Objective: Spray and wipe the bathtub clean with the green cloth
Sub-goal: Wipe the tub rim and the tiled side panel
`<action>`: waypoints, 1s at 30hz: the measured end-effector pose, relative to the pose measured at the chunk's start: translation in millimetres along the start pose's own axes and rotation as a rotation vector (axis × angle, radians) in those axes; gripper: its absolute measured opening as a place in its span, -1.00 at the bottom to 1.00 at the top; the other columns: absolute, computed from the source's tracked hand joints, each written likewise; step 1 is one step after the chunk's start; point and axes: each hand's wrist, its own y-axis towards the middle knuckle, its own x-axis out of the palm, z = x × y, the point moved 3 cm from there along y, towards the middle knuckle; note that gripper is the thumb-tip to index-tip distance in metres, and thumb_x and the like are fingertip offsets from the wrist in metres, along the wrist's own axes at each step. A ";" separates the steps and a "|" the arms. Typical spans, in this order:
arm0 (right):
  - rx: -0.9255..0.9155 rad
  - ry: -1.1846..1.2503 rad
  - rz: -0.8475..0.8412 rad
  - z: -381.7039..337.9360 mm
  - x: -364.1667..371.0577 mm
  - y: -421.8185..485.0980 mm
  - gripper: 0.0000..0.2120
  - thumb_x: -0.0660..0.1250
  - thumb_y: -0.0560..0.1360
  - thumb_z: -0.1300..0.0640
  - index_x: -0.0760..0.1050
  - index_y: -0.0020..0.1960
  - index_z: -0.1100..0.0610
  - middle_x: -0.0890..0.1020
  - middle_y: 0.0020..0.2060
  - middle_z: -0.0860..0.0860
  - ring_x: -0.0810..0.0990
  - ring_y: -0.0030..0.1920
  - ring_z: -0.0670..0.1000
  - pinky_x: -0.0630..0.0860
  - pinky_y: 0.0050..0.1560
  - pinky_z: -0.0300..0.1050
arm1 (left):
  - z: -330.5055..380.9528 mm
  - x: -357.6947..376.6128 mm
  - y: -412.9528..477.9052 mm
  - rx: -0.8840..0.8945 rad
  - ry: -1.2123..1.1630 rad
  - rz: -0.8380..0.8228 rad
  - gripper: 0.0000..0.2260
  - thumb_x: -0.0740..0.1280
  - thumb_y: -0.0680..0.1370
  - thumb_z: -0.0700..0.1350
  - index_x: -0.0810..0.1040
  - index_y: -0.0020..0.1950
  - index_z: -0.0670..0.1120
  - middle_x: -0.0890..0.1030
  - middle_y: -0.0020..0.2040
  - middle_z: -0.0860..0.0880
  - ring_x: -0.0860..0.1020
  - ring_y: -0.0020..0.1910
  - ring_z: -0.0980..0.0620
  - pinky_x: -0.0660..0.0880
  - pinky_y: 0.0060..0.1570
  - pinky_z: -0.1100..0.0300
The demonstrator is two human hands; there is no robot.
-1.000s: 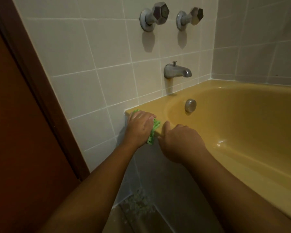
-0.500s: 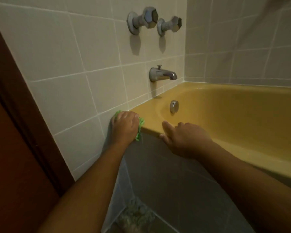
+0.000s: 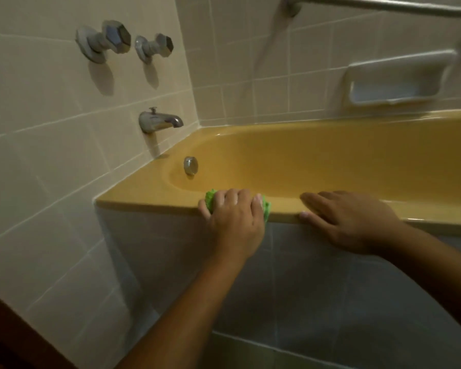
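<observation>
The yellow bathtub (image 3: 155, 191) fills the middle and right of the head view, its near rim running left to right. My left hand (image 3: 233, 218) grips a bunched green cloth (image 3: 211, 198) and holds it against the near rim; most of the cloth is hidden under the fingers. My right hand (image 3: 349, 219) lies on the same rim just to the right, fingers straight and pointing left, thumb hooked under the rim's outer edge. The two hands are a short gap apart. No spray bottle is in view.
Two metal taps (image 3: 117, 38) and a spout (image 3: 159, 121) stick out of the tiled wall at left. An overflow cap (image 3: 190, 165) sits inside the tub's end. A soap dish (image 3: 395, 81) and a grab rail (image 3: 383, 5) are on the far wall. Grey tiles front the tub.
My left hand has slid the cloth rightward along the rim, away from the corner by the wall. The right hand has shifted right too, and my view has swung right.
</observation>
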 end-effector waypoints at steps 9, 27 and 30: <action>0.087 0.047 0.188 28.4 -1.4 -59.4 -0.40 -0.09 0.66 -0.28 0.43 0.52 -0.06 0.56 0.42 -0.07 0.54 0.37 -0.01 0.42 0.32 -0.03 | 47.2 -13.6 7.1 0.367 0.048 -0.592 -0.36 0.28 0.67 0.01 0.04 0.68 0.10 0.14 0.67 0.09 0.09 0.61 0.02 -0.10 0.53 -0.28; 0.404 0.455 0.508 84.9 -1.9 -116.9 -0.78 0.34 0.63 0.01 0.63 0.23 0.00 0.66 0.09 -0.10 0.51 0.12 -0.08 0.30 0.27 0.00 | 185.2 18.2 -7.8 0.539 -0.569 -0.389 -0.28 0.63 0.38 0.00 0.46 0.46 -0.14 0.54 0.35 -0.13 0.49 0.33 -0.17 0.37 0.37 0.02; 0.428 0.405 0.509 88.5 2.1 -116.2 -0.65 0.22 0.57 -0.20 0.65 0.16 -0.06 0.66 0.03 -0.11 0.56 0.12 0.00 0.24 0.19 -0.04 | 147.6 22.4 -4.0 0.620 -0.540 -0.489 -0.20 0.55 0.45 0.20 0.34 0.60 -0.04 0.43 0.50 -0.10 0.30 0.55 -0.10 0.09 0.58 0.05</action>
